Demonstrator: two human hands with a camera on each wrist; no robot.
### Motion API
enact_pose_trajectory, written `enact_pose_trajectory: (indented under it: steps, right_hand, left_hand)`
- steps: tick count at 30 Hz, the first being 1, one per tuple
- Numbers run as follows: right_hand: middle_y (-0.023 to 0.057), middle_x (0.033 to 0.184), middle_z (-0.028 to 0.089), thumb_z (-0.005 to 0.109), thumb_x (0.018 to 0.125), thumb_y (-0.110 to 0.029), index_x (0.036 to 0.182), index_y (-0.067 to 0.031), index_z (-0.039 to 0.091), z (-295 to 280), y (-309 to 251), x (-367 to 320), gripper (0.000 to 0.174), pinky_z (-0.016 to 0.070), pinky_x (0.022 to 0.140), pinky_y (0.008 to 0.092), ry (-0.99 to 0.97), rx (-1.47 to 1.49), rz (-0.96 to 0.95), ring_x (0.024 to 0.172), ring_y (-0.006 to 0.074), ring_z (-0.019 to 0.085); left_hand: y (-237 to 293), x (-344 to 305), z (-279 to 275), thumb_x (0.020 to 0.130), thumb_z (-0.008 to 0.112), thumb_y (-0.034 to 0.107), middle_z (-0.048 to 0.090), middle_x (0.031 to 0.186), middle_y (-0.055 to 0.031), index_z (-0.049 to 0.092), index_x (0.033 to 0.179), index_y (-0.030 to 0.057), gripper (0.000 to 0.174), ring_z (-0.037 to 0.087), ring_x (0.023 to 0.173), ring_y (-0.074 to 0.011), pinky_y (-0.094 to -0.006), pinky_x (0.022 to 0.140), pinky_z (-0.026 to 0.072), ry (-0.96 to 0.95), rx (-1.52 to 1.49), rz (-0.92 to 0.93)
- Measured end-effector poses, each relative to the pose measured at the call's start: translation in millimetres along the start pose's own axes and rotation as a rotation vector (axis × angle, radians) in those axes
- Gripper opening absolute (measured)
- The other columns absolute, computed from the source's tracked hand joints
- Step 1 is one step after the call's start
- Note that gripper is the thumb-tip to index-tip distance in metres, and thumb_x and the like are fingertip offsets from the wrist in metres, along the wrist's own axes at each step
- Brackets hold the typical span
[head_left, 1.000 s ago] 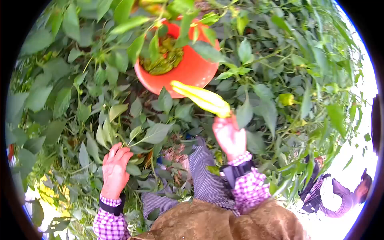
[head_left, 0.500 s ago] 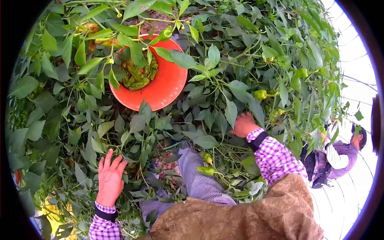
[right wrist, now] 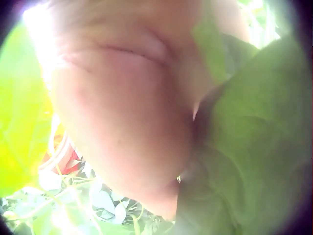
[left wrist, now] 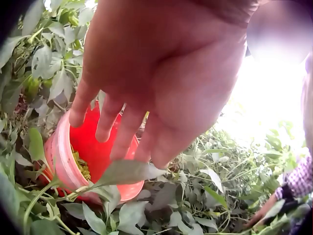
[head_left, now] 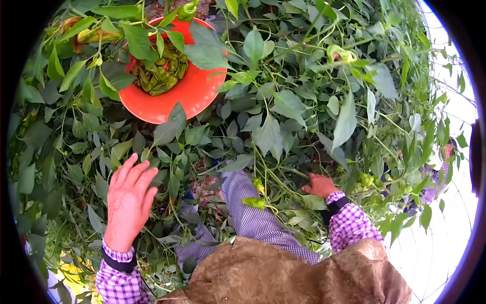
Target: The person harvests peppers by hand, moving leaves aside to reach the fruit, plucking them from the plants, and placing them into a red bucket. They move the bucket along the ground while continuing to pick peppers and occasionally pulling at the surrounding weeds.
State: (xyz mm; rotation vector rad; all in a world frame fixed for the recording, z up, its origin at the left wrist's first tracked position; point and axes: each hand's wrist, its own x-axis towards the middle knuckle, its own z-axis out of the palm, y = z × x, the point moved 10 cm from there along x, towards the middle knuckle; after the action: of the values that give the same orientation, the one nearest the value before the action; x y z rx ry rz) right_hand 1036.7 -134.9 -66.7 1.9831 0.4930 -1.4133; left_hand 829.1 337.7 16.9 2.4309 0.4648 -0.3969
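My left hand [head_left: 129, 197] hovers over the pepper plants with its fingers straight and spread, holding nothing. In the left wrist view its palm [left wrist: 161, 83] hangs in front of the red bucket [left wrist: 61, 156]. Farther right, my right hand [head_left: 321, 186] reaches in among the leaves, its fingertips partly hidden by the foliage. A big leaf [right wrist: 254, 137] covers its fingers in the right wrist view, so I cannot tell whether they grip anything. Left of that hand hang green peppers [head_left: 253, 203] on a stem. The red bucket [head_left: 202, 93] holds a heap of green peppers [head_left: 162, 78].
Dense pepper foliage [head_left: 288, 106] surrounds both hands. Another pepper [head_left: 340, 53] hangs at the upper right, and more [head_left: 98, 35] hang beside the bucket. My checked trouser leg [head_left: 248, 202] stands among the plants. Another person [head_left: 435, 177] is partly hidden behind leaves at far right.
A second ago the right hand held a long yellow-green pepper near the bucket; now it is lower right, in the leaves. The left hand has left a leafy stem and risen, fingers spread.
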Motion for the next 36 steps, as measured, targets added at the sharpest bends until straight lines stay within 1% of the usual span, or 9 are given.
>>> enact_pose_trajectory:
  steps: [5, 7, 10, 16, 21, 27, 31, 33, 36]
  right_hand:
    - [0.0251, 0.117, 0.059, 0.058, 0.084, -0.052, 0.127, 0.0008, 0.046, 30.9, 14.3, 16.2, 0.069, 0.0444, 0.093, 0.045, -0.011, 0.243, -0.074, 0.111, 0.0364, 0.056]
    - [0.0254, 0.116, 0.059, 0.058, 0.084, -0.051, 0.129, 0.0005, 0.045, 40.1, 15.4, 17.5, 0.069, 0.0456, 0.092, 0.0431, -0.074, 0.282, -0.05, 0.108, 0.0366, 0.057]
    - [0.0229, 0.118, 0.059, 0.059, 0.084, -0.053, 0.131, -0.0016, 0.044, 60.4, 20.5, 26.0, 0.072, 0.0445, 0.093, 0.0466, -0.014, 0.371, -0.076, 0.11, 0.0369, 0.056]
    - [0.0213, 0.116, 0.06, 0.059, 0.083, -0.054, 0.127, -0.0044, 0.047, 73.8, 23.4, 33.5, 0.068, 0.0446, 0.09, 0.0488, 0.041, 0.33, -0.066, 0.11, 0.0361, 0.056]
    - [0.0194, 0.115, 0.06, 0.058, 0.084, -0.055, 0.121, -0.0048, 0.05, 70.8, 20.0, 28.5, 0.063, 0.0453, 0.089, 0.0469, 0.047, 0.315, -0.041, 0.109, 0.0349, 0.056]
    - [0.0138, 0.124, 0.057, 0.061, 0.083, -0.047, 0.129, -0.0085, 0.045, 88.7, 24.1, 30.9, 0.062, 0.0411, 0.094, 0.0487, 0.065, 0.316, -0.023, 0.117, 0.0318, 0.051]
    - [0.0137, 0.132, 0.052, 0.057, 0.086, -0.039, 0.136, -0.0113, 0.04, 111.4, 28.7, 38.6, 0.06, 0.0373, 0.1, 0.0501, 0.02, 0.365, -0.005, 0.123, 0.0314, 0.048]
    - [0.0138, 0.135, 0.05, 0.055, 0.087, -0.038, 0.137, -0.012, 0.039, 122.7, 32.8, 42.0, 0.059, 0.0361, 0.102, 0.0504, 0.016, 0.407, -0.005, 0.125, 0.0316, 0.046]
    - [0.0136, 0.138, 0.047, 0.051, 0.088, -0.033, 0.139, -0.0124, 0.037, 131.3, 27.8, 40.3, 0.057, 0.0336, 0.104, 0.0517, -0.047, 0.472, -0.004, 0.128, 0.0319, 0.043]
  left_hand:
    - [-77.1, 25.6, 13.9, 0.083, 0.063, 0.01, 0.061, 0.117, -0.012, 0.062, 0.112, 0.0033, 0.029, 0.058, 0.11, -0.0276, -0.0359, 0.094, 0.0443, 0.064, -0.299, -0.261]
    - [-114.8, 25.8, 24.6, 0.086, 0.062, 0.012, 0.062, 0.116, -0.0122, 0.061, 0.115, 0.0019, 0.031, 0.061, 0.104, -0.0225, -0.0322, 0.09, 0.0457, -0.002, -0.428, -0.523]
    - [-166.8, 24.6, 47.0, 0.09, 0.058, 0.015, 0.062, 0.115, -0.015, 0.056, 0.12, -0.0042, 0.036, 0.06, 0.102, -0.0201, -0.0309, 0.09, 0.0455, 0.097, -0.588, -0.515]
    - [-168.3, 32.6, 61.2, 0.091, 0.058, 0.012, 0.062, 0.115, -0.0163, 0.053, 0.124, -0.0033, 0.037, 0.059, 0.105, -0.021, -0.0316, 0.093, 0.0445, 0.154, -0.739, -0.644]
    - [-132.4, 56.9, 58.9, 0.09, 0.058, 0.012, 0.063, 0.112, -0.0172, 0.054, 0.122, -0.0037, 0.035, 0.06, 0.102, -0.0214, -0.0322, 0.092, 0.0454, 0.114, -0.632, -0.554]
    - [-112.5, 80.0, 54.8, 0.089, 0.06, 0.014, 0.065, 0.105, -0.0133, 0.059, 0.115, -0.0011, 0.03, 0.061, 0.097, -0.0199, -0.0314, 0.088, 0.0465, 0.211, -0.486, -0.537]
    - [-153.5, 79.8, 63.5, 0.088, 0.062, 0.016, 0.064, 0.091, -0.0092, 0.06, 0.1, -0.002, 0.022, 0.059, 0.085, -0.0176, -0.0312, 0.082, 0.0467, 0.342, -0.448, -0.602]
    - [-180.1, 76.0, 77.1, 0.088, 0.062, 0.017, 0.062, 0.092, -0.0089, 0.057, 0.1, -0.0014, 0.022, 0.058, 0.084, -0.0173, -0.0314, 0.081, 0.0463, 0.341, -0.43, -0.634]
    - [-200.5, 65.8, 86.7, 0.089, 0.063, 0.02, 0.053, 0.121, -0.0141, 0.048, 0.124, 0.0017, 0.043, 0.055, 0.098, -0.0196, -0.0328, 0.084, 0.0457, 0.378, -0.51, -0.698]
